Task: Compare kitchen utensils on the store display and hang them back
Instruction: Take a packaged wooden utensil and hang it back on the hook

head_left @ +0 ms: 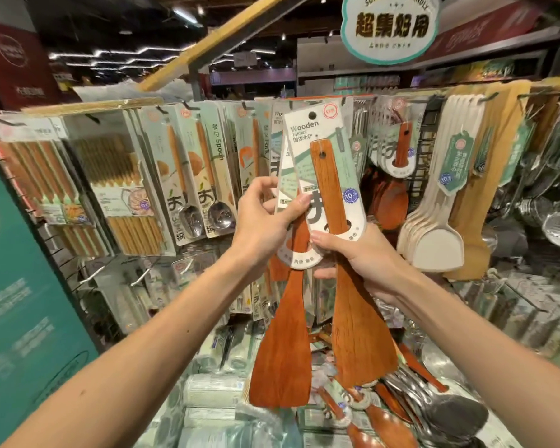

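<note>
store display rack [429, 124] behind, i judge we're mid-comparison: left hand [265, 218] pinches 1 carded spatula [282, 350], right hand [366, 263] grips the other spatula [359, 324], side by side. next, each card hole [312, 116] must meet a hook [487, 98].

Single head-worn wide-angle view, level with and close to the hanging utensil display [425, 163], facing forward, slightly downward.

Mid-frame, gripping a reddish-brown flat wooden spatula [359, 334] on its white-and-green card [303, 140] with the right hand [366, 263]; pinching a second carded wooden spatula [282, 360], just left and partly behind, with the left hand [262, 221]. Behind, upper left: hanging packaged steel spoons [191, 189], wooden chopsticks [110, 169].
</note>
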